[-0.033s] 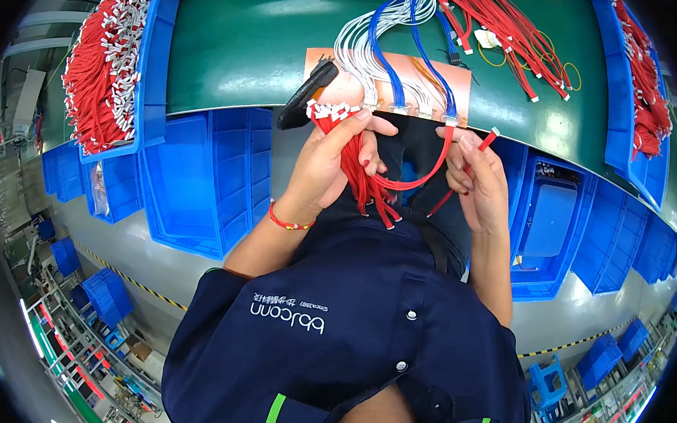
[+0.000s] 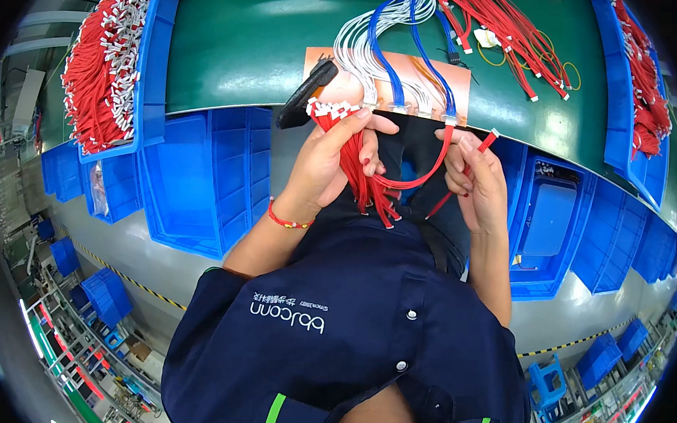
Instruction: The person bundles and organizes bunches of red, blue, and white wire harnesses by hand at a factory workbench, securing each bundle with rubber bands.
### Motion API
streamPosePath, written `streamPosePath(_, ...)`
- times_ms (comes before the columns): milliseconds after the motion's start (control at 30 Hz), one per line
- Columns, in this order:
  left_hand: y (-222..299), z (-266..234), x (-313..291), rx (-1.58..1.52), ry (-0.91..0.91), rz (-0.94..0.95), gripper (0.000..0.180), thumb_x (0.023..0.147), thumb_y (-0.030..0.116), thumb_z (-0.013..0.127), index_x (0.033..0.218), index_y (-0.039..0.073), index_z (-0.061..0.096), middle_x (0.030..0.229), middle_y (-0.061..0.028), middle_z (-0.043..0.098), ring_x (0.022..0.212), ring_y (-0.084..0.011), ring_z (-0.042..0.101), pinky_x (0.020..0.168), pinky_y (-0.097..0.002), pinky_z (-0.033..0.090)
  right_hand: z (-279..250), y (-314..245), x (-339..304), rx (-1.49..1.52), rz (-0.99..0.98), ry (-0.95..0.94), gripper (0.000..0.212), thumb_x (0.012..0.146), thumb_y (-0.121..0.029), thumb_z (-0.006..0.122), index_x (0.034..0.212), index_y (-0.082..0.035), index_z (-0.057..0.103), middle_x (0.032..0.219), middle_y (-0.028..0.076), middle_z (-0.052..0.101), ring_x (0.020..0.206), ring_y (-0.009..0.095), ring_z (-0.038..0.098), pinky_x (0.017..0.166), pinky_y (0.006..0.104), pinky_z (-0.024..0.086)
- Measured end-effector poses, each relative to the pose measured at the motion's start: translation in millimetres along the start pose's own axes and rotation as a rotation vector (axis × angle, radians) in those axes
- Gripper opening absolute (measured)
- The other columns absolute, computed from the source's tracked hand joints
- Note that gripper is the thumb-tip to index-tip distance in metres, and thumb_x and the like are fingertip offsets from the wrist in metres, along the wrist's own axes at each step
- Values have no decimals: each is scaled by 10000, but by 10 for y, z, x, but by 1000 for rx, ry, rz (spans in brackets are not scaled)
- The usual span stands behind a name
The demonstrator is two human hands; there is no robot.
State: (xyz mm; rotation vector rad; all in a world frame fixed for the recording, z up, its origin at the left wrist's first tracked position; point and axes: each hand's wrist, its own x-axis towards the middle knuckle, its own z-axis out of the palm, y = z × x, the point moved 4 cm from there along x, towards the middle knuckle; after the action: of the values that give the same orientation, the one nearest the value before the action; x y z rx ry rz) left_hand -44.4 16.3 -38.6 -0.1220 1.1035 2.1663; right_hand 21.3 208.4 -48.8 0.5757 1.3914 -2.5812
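Note:
My left hand [image 2: 328, 160] is closed round a bundle of red cables [image 2: 365, 184] whose small white connectors [image 2: 331, 110] stick up beside the thumb. My right hand [image 2: 476, 173] pinches another red cable [image 2: 483, 145], its white-tipped end pointing up and right. Near those right fingertips, a looping red cable [image 2: 434, 168] meets a white connector [image 2: 450, 121] at the front edge of a copper-coloured board [image 2: 459, 83]. Blue wires [image 2: 389, 59] and white wires [image 2: 349, 45] run from the board's edge toward the back. Part of the right fingers' grip is hidden.
A black padded object [image 2: 307, 95] leans at the board's left. Loose red cables [image 2: 512, 40] lie on the green bench [image 2: 263, 44]. Blue bins of red cables stand left [image 2: 156, 53] and right [image 2: 621, 97]; more blue crates [image 2: 181, 179] sit below the bench edge.

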Motion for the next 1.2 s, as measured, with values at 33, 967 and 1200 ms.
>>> streamPosePath(33, 14, 29, 6, -5, 0, -31, 333, 1025, 225, 447, 1047, -42, 644, 622, 20, 506, 504, -64, 446, 559, -252, 445, 12, -4, -9, -3, -1, 0, 355, 1020, -240, 474, 1176, 53, 601, 650, -79, 373, 489, -4, 274, 439, 181, 213)
streamPosePath(967, 44, 93, -136, 53, 71, 165, 181, 980, 120, 448, 918, -7, 561, 783, -66, 568, 430, -32, 343, 427, -205, 286, -198, -77, -218, -315, 159, -322, 505, 950, -109, 573, 1418, -16, 408, 749, -36, 442, 605, 21, 398, 547, 180, 367)
streamPosePath(1200, -48, -58, -38, 89, 209, 147, 201, 965, 142, 549, 866, -6, 642, 648, -3, 542, 436, -16, 351, 398, -197, 247, -442, -23, -200, 134, -159, -118, 243, 947, -119, 566, 1126, 42, 594, 698, 35, 560, 540, 86, 514, 545, 246, 449)
